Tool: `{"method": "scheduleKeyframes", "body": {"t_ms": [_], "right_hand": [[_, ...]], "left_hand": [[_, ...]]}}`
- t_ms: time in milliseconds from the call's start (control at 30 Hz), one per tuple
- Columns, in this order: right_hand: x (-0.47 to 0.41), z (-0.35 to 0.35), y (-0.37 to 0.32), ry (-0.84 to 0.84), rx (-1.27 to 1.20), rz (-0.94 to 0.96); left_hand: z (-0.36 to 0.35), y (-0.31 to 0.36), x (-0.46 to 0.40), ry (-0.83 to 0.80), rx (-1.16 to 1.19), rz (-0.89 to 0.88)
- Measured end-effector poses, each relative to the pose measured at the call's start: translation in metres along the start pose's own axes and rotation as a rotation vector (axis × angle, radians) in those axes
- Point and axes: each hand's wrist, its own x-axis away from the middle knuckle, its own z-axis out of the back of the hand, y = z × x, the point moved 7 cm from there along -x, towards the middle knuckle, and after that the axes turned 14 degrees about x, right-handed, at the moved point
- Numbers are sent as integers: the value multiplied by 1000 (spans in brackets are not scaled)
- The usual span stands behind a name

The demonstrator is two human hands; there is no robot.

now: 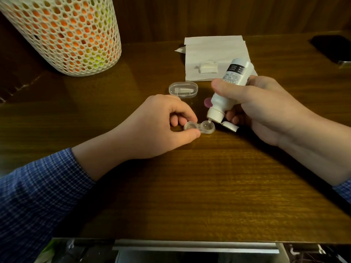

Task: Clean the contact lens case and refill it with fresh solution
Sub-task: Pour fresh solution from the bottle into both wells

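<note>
A clear two-well contact lens case [199, 127] lies uncapped on the wooden table [209, 186]. My left hand [161, 128] pinches its left well between thumb and fingers. My right hand [266, 109] grips a white solution bottle [228, 92], tipped nozzle-down. The nozzle tip sits right over the case's right well. The bottle's flip cap [230, 126] hangs open beside the case. A pink cap [208, 103] shows behind the bottle.
A clear oval plastic box [183, 89] sits just behind my left hand. White tissue paper [214, 56] with a folded wad lies at the back. A white mesh bin [64, 33] stands far left. A dark phone [334, 48] lies far right.
</note>
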Motion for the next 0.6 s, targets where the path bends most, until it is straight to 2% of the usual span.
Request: {"method": "scheduleKeyframes", "body": {"t_ms": [600], "right_hand": [[2,-2,-3,-24,3,33]], "left_hand": [[1,-2,-1,1,13,1]]}}
